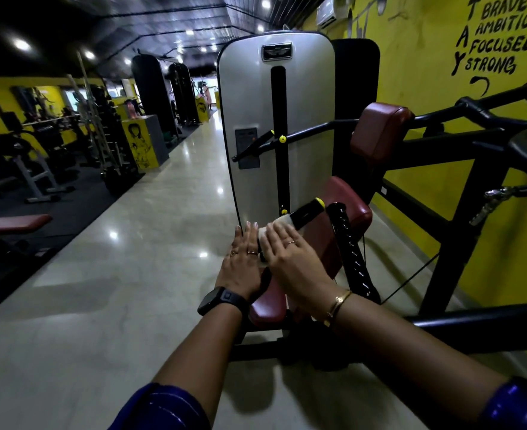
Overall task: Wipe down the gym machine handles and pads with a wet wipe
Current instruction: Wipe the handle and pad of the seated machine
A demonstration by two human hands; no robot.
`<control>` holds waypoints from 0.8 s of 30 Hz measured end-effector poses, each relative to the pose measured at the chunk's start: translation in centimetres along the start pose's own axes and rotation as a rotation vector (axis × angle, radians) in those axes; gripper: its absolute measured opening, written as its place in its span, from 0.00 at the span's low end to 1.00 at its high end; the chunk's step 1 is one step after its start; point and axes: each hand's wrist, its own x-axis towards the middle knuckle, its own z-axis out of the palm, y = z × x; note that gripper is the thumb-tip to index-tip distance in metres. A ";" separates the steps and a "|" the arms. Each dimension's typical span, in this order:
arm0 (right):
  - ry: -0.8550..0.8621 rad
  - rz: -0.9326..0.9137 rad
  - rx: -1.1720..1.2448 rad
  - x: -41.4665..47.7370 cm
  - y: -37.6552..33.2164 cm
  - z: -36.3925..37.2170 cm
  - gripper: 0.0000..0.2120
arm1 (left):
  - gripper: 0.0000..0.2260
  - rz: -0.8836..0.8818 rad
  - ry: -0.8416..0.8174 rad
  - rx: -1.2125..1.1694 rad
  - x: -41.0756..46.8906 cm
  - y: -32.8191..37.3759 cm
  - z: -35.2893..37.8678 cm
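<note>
While the white wet wipe (279, 224) lies wrapped round the black, yellow-capped handle (307, 212) above the maroon pad (347, 209), the right hand (290, 257) presses it with straight fingers; the left hand (243, 262) rests flat alongside, holding nothing.

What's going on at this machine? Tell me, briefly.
A person is wiping down a gym machine. The right hand presses a white wipe over the black, yellow-tipped handle beside the maroon seat pad. The left hand lies flat alongside, fingers straight. The upper maroon pad has no hand on it right now.
</note>
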 end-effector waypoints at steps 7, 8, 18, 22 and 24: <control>-0.093 0.148 0.058 2.0 4.4 0.2 0.26 | 0.42 -0.007 0.049 -0.053 0.2 -0.4 0.6; -0.088 0.199 0.074 2.1 5.0 0.2 0.26 | 0.42 -0.003 0.049 -0.039 0.3 -0.4 0.7; -0.015 0.364 0.430 1.9 5.9 -0.3 0.24 | 0.43 0.103 0.116 -0.065 0.1 -0.4 0.9; 0.009 0.405 0.579 2.8 6.7 -0.7 0.21 | 0.42 0.107 0.116 -0.107 0.2 -0.3 0.8; 0.059 0.494 0.674 2.9 6.8 -0.7 0.18 | 0.42 0.114 0.127 -0.113 0.2 -0.4 0.8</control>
